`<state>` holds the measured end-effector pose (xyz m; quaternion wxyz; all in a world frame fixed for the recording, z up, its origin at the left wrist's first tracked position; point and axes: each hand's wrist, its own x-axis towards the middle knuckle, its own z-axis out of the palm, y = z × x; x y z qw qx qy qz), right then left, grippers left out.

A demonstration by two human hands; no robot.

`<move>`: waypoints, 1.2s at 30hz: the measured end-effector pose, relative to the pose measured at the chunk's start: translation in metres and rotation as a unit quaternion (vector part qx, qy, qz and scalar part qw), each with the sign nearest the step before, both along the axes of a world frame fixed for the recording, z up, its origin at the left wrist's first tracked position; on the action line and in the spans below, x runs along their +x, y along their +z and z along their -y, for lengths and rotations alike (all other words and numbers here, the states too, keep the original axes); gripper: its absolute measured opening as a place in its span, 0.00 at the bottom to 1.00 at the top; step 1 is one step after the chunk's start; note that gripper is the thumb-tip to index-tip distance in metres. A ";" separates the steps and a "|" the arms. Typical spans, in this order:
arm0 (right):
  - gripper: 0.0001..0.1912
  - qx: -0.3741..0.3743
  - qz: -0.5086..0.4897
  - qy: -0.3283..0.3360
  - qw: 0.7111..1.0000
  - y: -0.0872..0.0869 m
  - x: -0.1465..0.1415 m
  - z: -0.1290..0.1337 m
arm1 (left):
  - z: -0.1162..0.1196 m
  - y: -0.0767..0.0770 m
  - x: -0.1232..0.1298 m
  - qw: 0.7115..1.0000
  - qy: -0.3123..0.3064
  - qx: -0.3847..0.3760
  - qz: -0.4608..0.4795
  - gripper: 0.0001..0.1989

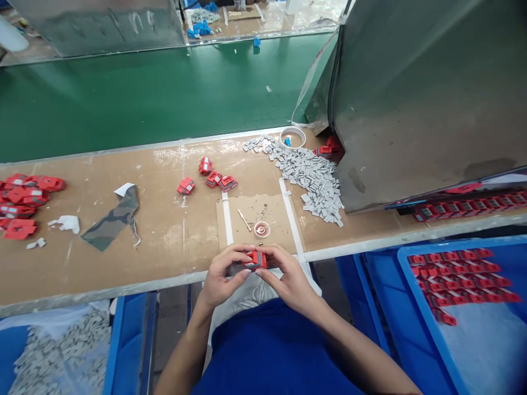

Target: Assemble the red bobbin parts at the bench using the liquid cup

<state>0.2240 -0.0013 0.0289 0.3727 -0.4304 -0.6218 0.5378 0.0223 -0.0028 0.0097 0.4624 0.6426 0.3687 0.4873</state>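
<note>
Between my fingertips, at the bench's front edge, is a red plastic part with grey trim (258, 260). My left hand (224, 274) grips its left end, thumb below and fingers above. From the other side my right hand (288, 277) is closed on the same part. Just beyond lies a brown work board (272, 206) held by white tape strips. It carries a small dish of reddish paste (262, 229) with a thin stick in it, and a white stick (244, 219). Several similar red parts (214, 179) lie behind the board to the left.
A pile of small grey pieces (310, 175) and a tape roll (292, 138) lie right of the board. A metal housing (424, 109) stands at right. Camouflage cloth (113, 219) and more red parts (24, 200) lie left. A blue bin (432, 323) holds rows of red parts.
</note>
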 end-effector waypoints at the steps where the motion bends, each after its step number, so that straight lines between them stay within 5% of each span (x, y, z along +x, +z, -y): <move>1: 0.14 0.017 0.011 0.004 1.000 0.000 0.001 -0.001 | -0.001 0.000 0.001 1.000 0.010 -0.008 0.006 0.05; 16: 0.11 0.177 0.094 0.052 0.978 0.002 -0.010 -0.008 | 0.006 -0.009 -0.006 0.996 0.051 -0.044 0.055 0.03; 22: 0.13 -0.010 -0.029 -0.008 0.999 -0.006 -0.019 -0.001 | 0.007 -0.009 -0.004 0.995 0.051 -0.053 0.072 0.09; 27: 0.19 -0.138 -0.139 -0.051 0.979 -0.017 -0.024 0.015 | 0.007 -0.010 -0.007 0.998 0.012 -0.056 0.000 0.20; 32: 0.13 0.009 0.023 -0.065 0.998 -0.010 -0.010 0.016 | 0.000 -0.009 -0.012 0.997 -0.010 0.002 -0.079 0.19; 36: 0.05 0.088 0.100 0.015 0.991 0.006 0.002 0.001 | -0.004 -0.005 -0.012 0.994 -0.039 0.021 -0.096 0.18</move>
